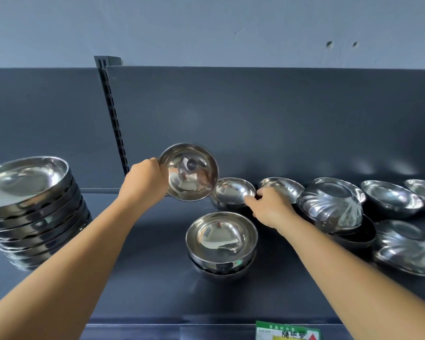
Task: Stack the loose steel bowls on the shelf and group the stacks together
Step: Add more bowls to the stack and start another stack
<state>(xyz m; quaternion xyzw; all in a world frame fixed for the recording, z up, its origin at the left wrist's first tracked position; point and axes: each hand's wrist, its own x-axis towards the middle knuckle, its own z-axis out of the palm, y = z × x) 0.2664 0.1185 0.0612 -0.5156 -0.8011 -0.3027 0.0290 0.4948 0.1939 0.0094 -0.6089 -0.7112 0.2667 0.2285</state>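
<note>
Bowl [189, 172] sits tilted in the left hand [144, 180], pinched at its rim, above and left of the small stack [221, 244] at frame centre. Right hand [268, 207] lies nearer the loose bowl [233, 191] behind, fingers touching its rim, grasp unclear.

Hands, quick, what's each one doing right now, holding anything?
Left hand: closed on the rim of a small steel bowl, held tilted above the shelf.
Right hand: fingers at the rim of a back-row bowl; grip cannot be told.
</note>
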